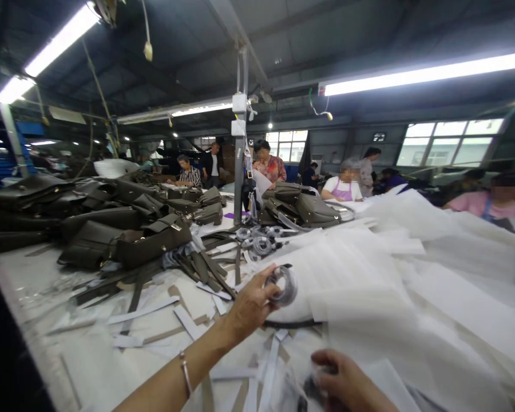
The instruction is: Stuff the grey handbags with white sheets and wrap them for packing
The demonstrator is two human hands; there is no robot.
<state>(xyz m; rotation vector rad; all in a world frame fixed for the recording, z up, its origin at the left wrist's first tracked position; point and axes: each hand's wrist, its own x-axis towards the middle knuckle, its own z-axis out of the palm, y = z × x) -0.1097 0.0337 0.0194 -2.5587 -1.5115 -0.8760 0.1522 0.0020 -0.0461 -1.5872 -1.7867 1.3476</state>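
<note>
Raised over the table, my left hand (251, 300) pinches a coiled strap (289, 287) that looks wrapped in clear plastic. Its fingers close on the coil's left side. Lower down, near the bottom edge, my right hand (347, 380) is blurred, with its fingers curled at a dark, partly shiny thing (313, 386) whose kind does not show. Similar coiled straps (262, 246) lie in a heap beyond my left hand. Dark strap pieces (201, 266) and pale strips (189, 323) are scattered on the table to the left.
Dark handbags (150, 243) are piled on the left, and more bags (302, 206) stand behind the coils. White foam sheets (369, 274) cover the right side. A metal post (239, 171) rises from the table's middle. Several people work farther back.
</note>
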